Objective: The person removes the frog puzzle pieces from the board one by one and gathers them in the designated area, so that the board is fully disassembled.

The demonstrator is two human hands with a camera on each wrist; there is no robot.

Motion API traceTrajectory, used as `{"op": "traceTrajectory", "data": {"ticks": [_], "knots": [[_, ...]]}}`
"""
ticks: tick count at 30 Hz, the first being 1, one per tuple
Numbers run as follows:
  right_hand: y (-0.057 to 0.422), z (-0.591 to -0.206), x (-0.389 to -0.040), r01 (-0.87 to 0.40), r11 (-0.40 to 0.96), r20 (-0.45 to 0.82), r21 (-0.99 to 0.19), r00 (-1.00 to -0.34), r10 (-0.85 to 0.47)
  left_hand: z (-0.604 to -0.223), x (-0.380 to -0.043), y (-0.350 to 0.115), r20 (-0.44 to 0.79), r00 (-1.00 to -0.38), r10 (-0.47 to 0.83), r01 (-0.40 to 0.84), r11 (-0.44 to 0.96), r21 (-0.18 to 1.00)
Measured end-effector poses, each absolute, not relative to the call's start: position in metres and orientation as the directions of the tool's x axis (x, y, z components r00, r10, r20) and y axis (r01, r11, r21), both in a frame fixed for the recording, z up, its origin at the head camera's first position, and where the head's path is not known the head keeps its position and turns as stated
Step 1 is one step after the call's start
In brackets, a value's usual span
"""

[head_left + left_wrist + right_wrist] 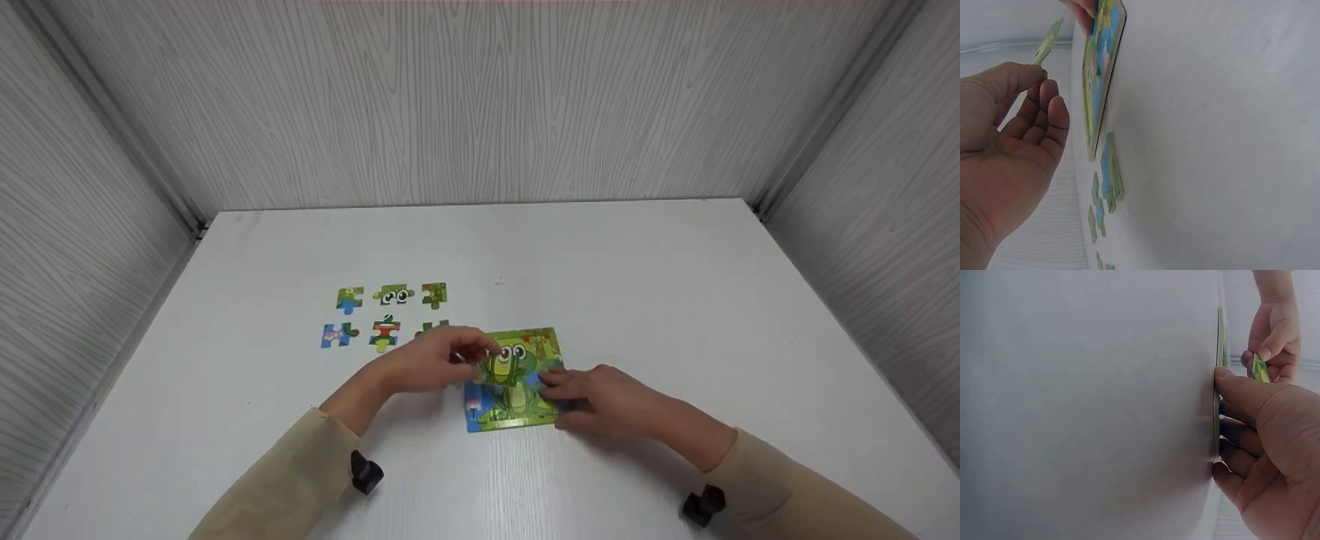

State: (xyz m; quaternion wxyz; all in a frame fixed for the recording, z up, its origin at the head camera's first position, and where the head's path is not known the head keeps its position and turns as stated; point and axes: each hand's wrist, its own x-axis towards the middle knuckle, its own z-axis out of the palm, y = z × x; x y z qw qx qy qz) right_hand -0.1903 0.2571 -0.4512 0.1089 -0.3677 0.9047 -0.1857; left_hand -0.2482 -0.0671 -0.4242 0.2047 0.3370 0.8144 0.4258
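My left hand (442, 360) pinches a green and yellow jigsaw piece (1048, 43) between thumb and fingers, raised over the puzzle board (480, 420). The board is square and printed with a frog; blue and green show around the figure. The raised piece overlaps the middle of the frog in the head view. At the board's right side, my right hand (611, 401) holds the edge, its fingertips on the rim and its thumb near the front corner. In the right wrist view the board (1219, 343) appears edge-on, lying flat on the table.
Loose jigsaw pieces lie in two rows left of the board, among them one with frog eyes (394, 295), one with a red mouth (385, 330) and a blue-pink one (336, 335). My left hand partly covers another piece (433, 325). Grey wood-grain panels enclose the white table (637, 277).
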Motion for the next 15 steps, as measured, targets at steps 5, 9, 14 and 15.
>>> {"op": "traceTrajectory", "data": {"ticks": [5,9,14,15], "knots": [[0.258,-0.45,-0.19,-0.614,0.674,-0.067,-0.411,-0.717,-0.694,-0.415,-0.249,-0.09,-0.026,-0.733,0.68,0.359,0.419,0.834],[0.258,-0.449,-0.188,-0.607,0.683,-0.067,-0.407,-0.726,-0.685,-0.411,-0.25,-0.112,-0.03,-0.767,0.641,0.332,0.437,0.836],[0.258,-0.447,-0.186,-0.602,0.683,-0.065,-0.413,-0.729,-0.681,-0.41,-0.251,-0.139,-0.043,-0.809,0.587,0.299,0.472,0.829],[0.258,-0.447,-0.186,-0.602,0.682,-0.064,-0.414,-0.729,-0.682,-0.41,-0.25,-0.144,-0.049,-0.817,0.574,0.284,0.476,0.832]]}}
